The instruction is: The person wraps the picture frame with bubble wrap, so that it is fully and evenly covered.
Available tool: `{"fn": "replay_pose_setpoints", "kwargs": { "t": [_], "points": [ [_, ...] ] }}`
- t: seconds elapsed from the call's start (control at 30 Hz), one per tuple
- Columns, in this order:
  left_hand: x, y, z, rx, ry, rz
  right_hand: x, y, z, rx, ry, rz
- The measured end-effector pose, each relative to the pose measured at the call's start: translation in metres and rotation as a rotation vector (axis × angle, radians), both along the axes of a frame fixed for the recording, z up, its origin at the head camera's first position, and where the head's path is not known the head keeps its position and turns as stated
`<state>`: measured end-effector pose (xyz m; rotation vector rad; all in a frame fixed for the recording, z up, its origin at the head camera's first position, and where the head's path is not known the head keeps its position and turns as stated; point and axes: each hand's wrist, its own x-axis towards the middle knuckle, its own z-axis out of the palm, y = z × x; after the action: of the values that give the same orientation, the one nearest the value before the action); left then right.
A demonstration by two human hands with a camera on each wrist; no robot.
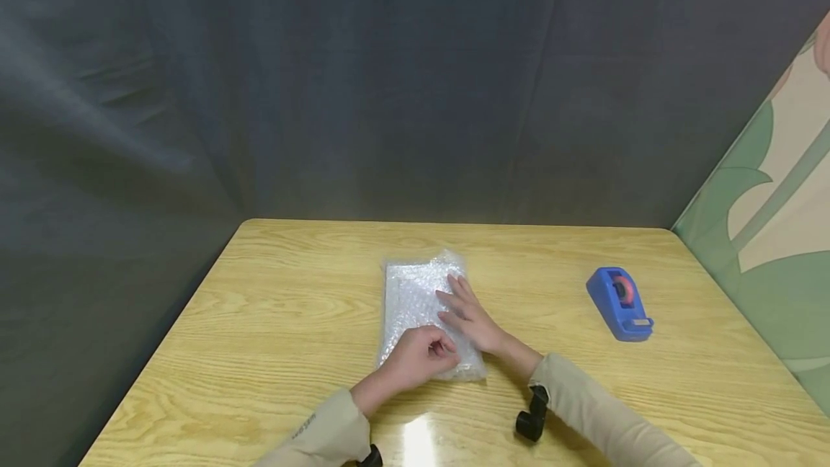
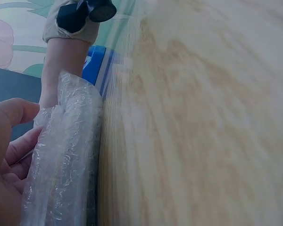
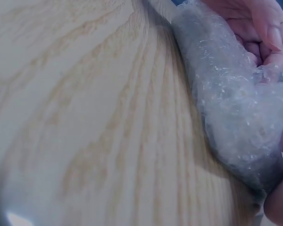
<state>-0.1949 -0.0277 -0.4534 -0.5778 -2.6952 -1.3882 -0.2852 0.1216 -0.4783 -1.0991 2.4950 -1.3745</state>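
Note:
A flat rectangular package in clear bubble wrap (image 1: 415,294) lies on the wooden table. What is inside it cannot be made out. My left hand (image 1: 420,357) is at its near part, fingers curled, with thumb and forefinger at a loose edge of the bubble wrap (image 2: 68,155). In the right wrist view, the left hand's thumb (image 3: 274,36) and forefinger come close together by that edge, which they appear to pinch. Spread and fairly straight, the fingers of my right hand (image 1: 472,319) rest on the package's right side.
To the right stands a blue tape dispenser (image 1: 620,305) with a reddish roll in it. Behind the wooden table (image 1: 292,294) hangs a dark curtain (image 1: 415,92). A leaf-patterned panel (image 1: 778,236) is at the right edge.

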Motion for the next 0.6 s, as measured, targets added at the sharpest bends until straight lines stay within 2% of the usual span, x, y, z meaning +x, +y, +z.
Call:
{"fn": "replay_pose_setpoints", "kwargs": {
  "t": [0.13, 0.33, 0.4, 0.47, 0.6],
  "points": [
    [-0.001, -0.002, 0.001, 0.002, -0.022, -0.029, -0.001, 0.001, 0.0, 0.022, 0.032, 0.022],
    [0.0, -0.01, 0.01, 0.074, -0.133, -0.121, -0.003, 0.001, -0.003, 0.027, 0.06, 0.036],
    [0.0, -0.014, 0.013, 0.091, -0.149, -0.129, -0.004, 0.001, -0.004, 0.028, 0.065, 0.04],
    [0.001, -0.021, 0.016, 0.083, -0.13, -0.116, -0.004, 0.001, -0.004, 0.029, 0.065, 0.043],
    [0.001, -0.044, 0.019, 0.002, -0.035, -0.04, -0.004, 0.001, -0.003, 0.036, 0.059, 0.045]
  ]
}}
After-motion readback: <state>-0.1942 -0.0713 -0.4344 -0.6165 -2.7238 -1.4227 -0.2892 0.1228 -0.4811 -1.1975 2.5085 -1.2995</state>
